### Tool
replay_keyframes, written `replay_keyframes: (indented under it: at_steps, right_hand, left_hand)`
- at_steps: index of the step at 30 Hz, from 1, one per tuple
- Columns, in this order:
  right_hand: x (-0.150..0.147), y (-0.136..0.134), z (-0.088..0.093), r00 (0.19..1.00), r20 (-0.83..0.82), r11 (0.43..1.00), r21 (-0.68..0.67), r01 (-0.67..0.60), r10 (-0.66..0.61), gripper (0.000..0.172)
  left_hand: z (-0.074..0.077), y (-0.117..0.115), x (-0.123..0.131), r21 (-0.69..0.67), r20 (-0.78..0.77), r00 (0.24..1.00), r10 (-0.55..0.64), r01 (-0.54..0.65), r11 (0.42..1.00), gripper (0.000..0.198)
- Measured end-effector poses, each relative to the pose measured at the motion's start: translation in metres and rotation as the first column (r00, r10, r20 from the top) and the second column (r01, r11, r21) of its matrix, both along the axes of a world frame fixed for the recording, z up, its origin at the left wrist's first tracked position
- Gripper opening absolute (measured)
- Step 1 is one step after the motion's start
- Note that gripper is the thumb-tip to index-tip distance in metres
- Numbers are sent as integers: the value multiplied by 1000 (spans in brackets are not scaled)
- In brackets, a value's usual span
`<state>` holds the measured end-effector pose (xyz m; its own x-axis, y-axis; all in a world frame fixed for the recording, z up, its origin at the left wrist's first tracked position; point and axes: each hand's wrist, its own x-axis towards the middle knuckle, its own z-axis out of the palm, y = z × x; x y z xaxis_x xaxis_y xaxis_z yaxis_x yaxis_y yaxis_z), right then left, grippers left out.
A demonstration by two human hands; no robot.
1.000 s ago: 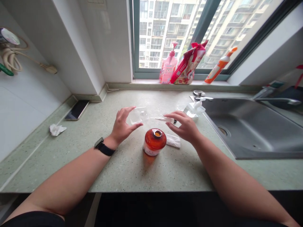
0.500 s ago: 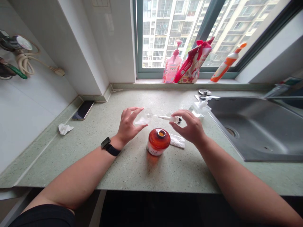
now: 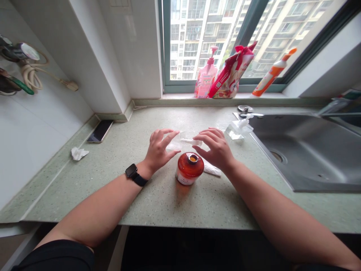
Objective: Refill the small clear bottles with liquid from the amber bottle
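Head view: Busy at a speckled counter (image 3: 109,165) beneath a window (image 3: 191,41)

Has a steel sink (image 3: 316,162) at right and, on the sill, a red pouch (image 3: 232,73) between an orange bottle (image 3: 269,77) and a pink pump bottle (image 3: 205,81). Holds left hand (image 3: 159,150) and right hand (image 3: 216,149) face to face over the counter, just behind an upright, open amber bottle (image 3: 186,168). Has a clear dispenser (image 3: 238,130) just beside the sink and a phone (image 3: 100,131) lying at far left. Grips a clear container (image 3: 175,142) in left hand, with thumb and fingers spread wide on either side. Pinches a whitish nozzle (image 3: 197,143) in right hand, with a narrower gap between thumb and fingers, and points its slim end at the container; cannot tell how far inside. Has a folded tissue (image 3: 212,168) beside the amber bottle and a crumpled tissue (image 3: 79,153) near the phone. Wears a dark watch (image 3: 131,171) on left wrist.
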<state>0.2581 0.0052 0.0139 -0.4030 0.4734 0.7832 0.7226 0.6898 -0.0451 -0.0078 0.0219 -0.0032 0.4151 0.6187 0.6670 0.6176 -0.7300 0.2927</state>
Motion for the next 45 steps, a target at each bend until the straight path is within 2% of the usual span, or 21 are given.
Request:
replay_keyframes:
  at_steps: [15,23,27,32,40,45]
  right_hand:
    - [-10,2,-7,996,83,999,-41,30,-26,10]
    - [-8,0,-5,992,124,1000,15,-9,7,16]
    - [-6,0,-4,989,147,1000,-9,-18,19,17]
    - [-6,0,-3,992,122,997,-80,-6,16,20]
    - [-5,-5,1,991,133,999,-41,-12,17,27]
    - [-6,-2,-3,997,73,1000,-9,-17,17,17]
  left_hand:
    - [-4,-1,7,-38,-17,1000,-6,5,999,67]
    - [-3,-1,7,-90,-3,1000,-21,21,996,69]
    - [-2,0,7,-110,-18,999,-41,39,993,69]
    - [-2,-1,7,-92,-3,999,-34,34,995,69]
    - [2,-5,9,-135,71,995,-65,74,988,67]
    - [3,-7,8,-97,69,996,-60,67,993,67]
